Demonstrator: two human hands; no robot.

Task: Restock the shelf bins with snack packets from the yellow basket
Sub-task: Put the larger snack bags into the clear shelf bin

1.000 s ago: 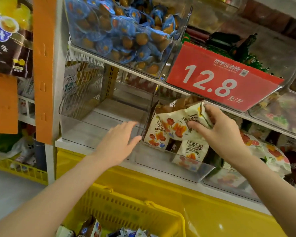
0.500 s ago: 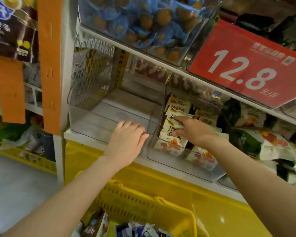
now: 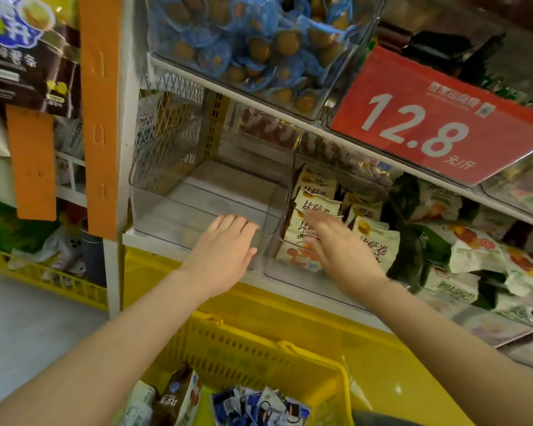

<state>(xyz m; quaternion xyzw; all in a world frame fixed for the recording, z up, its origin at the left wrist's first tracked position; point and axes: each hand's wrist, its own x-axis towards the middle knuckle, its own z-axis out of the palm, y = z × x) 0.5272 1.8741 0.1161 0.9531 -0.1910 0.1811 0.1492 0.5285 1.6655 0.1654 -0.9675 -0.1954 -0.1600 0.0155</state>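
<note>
Shelf front: two hands point(image 3: 277, 250) apart, empty, one yellow basket point(image 3: 253, 361) below.

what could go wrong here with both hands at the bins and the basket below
1. The left hand rests on the front lip of the empty clear bin; pressing down might tip or slide it off the shelf.
2. The right hand is blurred against the stacked cream packets; a snag may pull some out.

Body: my two bare forearms, no sleeves visible | left hand point(image 3: 225, 250): no glove, ring or watch, short plain nails | right hand point(image 3: 340, 250): equally bare, blurred, wrist unadorned | markings: none visible
</note>
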